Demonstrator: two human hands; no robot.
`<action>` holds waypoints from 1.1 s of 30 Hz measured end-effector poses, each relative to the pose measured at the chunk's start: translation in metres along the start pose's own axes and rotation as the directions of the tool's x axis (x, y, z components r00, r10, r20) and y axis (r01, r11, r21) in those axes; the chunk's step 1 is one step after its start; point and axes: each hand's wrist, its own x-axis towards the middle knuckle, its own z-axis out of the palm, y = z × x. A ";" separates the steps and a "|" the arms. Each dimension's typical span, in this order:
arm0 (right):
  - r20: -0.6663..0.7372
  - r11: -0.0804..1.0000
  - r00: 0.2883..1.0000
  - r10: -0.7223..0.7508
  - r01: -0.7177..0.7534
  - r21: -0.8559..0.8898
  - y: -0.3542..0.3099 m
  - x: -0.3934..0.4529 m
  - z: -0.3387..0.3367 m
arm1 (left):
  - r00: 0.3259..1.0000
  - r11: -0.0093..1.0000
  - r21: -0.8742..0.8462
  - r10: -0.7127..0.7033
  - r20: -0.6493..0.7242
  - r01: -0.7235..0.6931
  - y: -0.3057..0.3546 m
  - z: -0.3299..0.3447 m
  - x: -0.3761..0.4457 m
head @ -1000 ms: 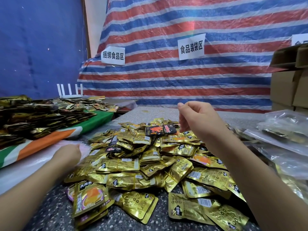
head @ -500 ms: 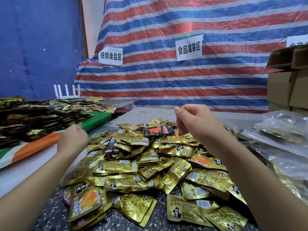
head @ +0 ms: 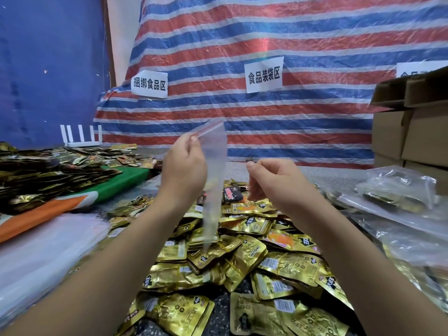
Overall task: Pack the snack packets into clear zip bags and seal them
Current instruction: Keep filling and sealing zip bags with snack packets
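Note:
A clear zip bag (head: pixel 214 166) with a red seal strip hangs in the air above the pile, empty. My left hand (head: pixel 184 170) pinches its top edge near the red strip. My right hand (head: pixel 274 183) hovers just to the right of the bag with fingers curled, holding nothing, apart from the bag. Beneath both hands lies a heap of gold snack packets (head: pixel 242 263) on the speckled table, with a black-and-red packet (head: pixel 231 193) near the top of the heap.
A stack of flat clear bags (head: pixel 43 253) lies at the left. Packed clear bags (head: pixel 397 200) lie at the right, cardboard boxes (head: pixel 412 132) behind them. More packets (head: pixel 48 173) cover a green-and-orange cloth at far left. A striped tarp (head: pixel 266 32) hangs behind.
My left hand rose from the stack of clear bags at the left, lifting one bag up to the middle. My right hand stayed raised and curled.

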 end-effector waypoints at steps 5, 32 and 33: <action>-0.156 0.997 0.988 -0.001 0.013 0.079 0.000 0.006 -0.010 | 0.990 0.984 -0.123 0.132 0.043 -0.125 0.037 0.025 -0.014; -0.322 0.940 0.944 0.067 0.048 0.338 -0.016 -0.001 -0.046 | 0.700 0.802 -0.288 0.597 0.392 -0.523 0.052 0.030 -0.033; -0.319 0.949 0.945 0.063 0.041 0.311 -0.016 -0.001 -0.046 | 0.722 0.813 -0.297 0.581 0.375 -0.500 0.054 0.029 -0.033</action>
